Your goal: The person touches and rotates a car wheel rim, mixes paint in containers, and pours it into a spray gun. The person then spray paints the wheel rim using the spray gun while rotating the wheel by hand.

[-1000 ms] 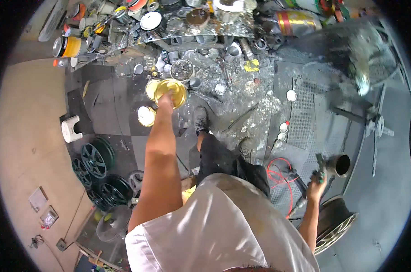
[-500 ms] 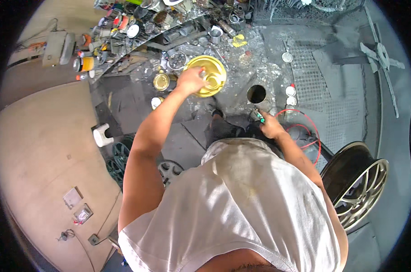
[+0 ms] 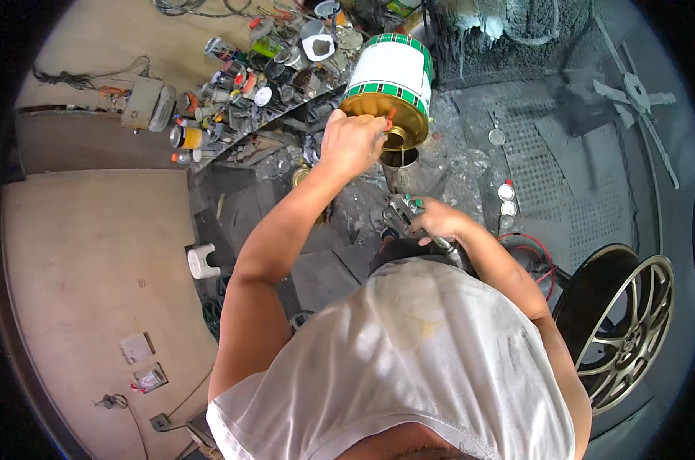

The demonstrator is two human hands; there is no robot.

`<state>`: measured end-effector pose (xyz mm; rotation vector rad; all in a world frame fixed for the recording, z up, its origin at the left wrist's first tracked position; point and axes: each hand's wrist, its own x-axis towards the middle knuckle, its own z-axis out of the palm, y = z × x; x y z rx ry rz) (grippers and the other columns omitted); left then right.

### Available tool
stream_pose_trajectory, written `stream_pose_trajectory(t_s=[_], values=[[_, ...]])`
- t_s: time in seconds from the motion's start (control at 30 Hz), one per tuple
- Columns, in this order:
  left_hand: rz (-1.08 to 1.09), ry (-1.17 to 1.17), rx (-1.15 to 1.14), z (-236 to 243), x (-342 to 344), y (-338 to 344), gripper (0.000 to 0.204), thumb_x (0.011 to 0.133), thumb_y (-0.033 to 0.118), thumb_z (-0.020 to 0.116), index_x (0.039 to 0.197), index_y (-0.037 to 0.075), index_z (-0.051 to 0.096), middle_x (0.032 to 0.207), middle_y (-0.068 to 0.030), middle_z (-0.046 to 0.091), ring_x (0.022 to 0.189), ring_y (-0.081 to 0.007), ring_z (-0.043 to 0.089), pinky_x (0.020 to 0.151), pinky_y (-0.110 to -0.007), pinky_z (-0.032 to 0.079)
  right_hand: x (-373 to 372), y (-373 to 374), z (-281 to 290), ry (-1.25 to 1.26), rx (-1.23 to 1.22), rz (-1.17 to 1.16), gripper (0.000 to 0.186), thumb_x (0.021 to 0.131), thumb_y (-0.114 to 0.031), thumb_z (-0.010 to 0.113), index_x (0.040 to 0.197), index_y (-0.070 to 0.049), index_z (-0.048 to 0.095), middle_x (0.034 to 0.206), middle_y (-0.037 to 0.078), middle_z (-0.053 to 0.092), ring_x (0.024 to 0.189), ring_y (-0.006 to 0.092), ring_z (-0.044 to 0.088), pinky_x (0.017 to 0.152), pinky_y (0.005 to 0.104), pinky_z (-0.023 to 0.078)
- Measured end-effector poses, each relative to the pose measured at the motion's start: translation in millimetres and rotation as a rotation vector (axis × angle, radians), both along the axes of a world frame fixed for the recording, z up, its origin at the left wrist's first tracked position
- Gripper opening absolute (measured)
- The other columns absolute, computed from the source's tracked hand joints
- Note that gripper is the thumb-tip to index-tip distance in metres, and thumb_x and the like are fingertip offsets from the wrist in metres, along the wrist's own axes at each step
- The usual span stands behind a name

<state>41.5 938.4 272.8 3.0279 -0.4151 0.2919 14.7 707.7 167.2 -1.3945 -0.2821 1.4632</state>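
My left hand grips a large round paint can by its gold top, with a small red piece beside my fingertips. White and green on its side, the can is tipped toward me. A thin stream of liquid runs from its opening into a metal cup just below. Closed around a metal spray gun with green parts, my right hand is at the near side of that cup. How the cup joins the gun is hard to make out.
A cluttered shelf of cans and bottles lies at the far left. Two small white-topped containers and a red hose are on the right. An alloy wheel stands near my right arm. A white stool sits on the left.
The paint can has been lifted and tipped over the cup by my left hand, and liquid now flows. My right hand has moved left with the spray gun. The whole view has shifted.
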Motion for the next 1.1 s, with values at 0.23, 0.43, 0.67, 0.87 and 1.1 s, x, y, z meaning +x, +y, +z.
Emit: stream_pose_trajectory(t_s=[0.23,0.43,0.67,0.87,1.1], values=[[-0.084,-0.28,0.05,39.3,-11.5,11.0,0.03,0.072,0.018,0.083,0.074,0.014,0.054,0.067,-0.001,0.055,0.065,-0.0226,0.06,0.064,-0.04,0.032,3.1,15.4,26.6,0.045,0.112,-0.03,0.051,0.081,-0.001,0.069,0.131,-0.006,0.058,0.11,0.007,0.07,0.098,0.0198,0.067,0.069,0.0392,0.061],[-0.067,-0.316,0.12,50.6,-28.7,27.5,0.029,0.074,0.018,0.082,0.074,0.015,0.054,0.066,-0.001,0.053,0.062,-0.0226,0.058,0.063,-0.039,0.031,-1.5,33.9,35.5,0.036,0.137,0.005,0.047,0.082,-0.004,0.069,0.128,-0.008,0.06,0.113,0.004,0.071,0.097,0.0187,0.067,0.066,0.0374,0.059],[0.034,-0.24,0.108,20.6,-46.8,50.2,0.018,0.077,0.019,0.076,0.075,0.016,0.059,0.067,-0.001,0.058,0.063,-0.0221,0.063,0.066,-0.04,0.036,-9.2,54.3,18.5,0.067,0.068,0.093,0.044,0.081,-0.004,0.069,0.124,-0.007,0.062,0.11,0.007,0.065,0.101,0.0209,0.062,0.07,0.0412,0.063],[0.438,0.192,-0.149,-63.3,-38.2,75.1,0.035,0.074,0.031,0.081,0.101,0.01,0.07,0.091,-0.0121,0.073,0.083,-0.0328,0.07,0.079,-0.04,0.049,-39.4,63.2,-49.0,0.026,-0.071,0.172,0.037,0.082,-0.006,0.067,0.119,-0.002,0.063,0.104,0.009,0.067,0.098,0.0237,0.066,0.069,0.0389,0.064],[1.105,0.703,-1.88,-245.7,-98.8,146.8,0.042,0.094,0.014,0.07,0.133,0.003,0.059,0.125,-0.0099,0.065,0.117,-0.0216,0.062,0.101,-0.035,0.048,-39.7,25.0,-61.9,-0.055,-0.194,-0.081,0.053,0.087,-0.012,0.068,0.138,-0.002,0.055,0.115,0.013,0.072,0.106,0.0215,0.071,0.073,0.0396,0.06]])
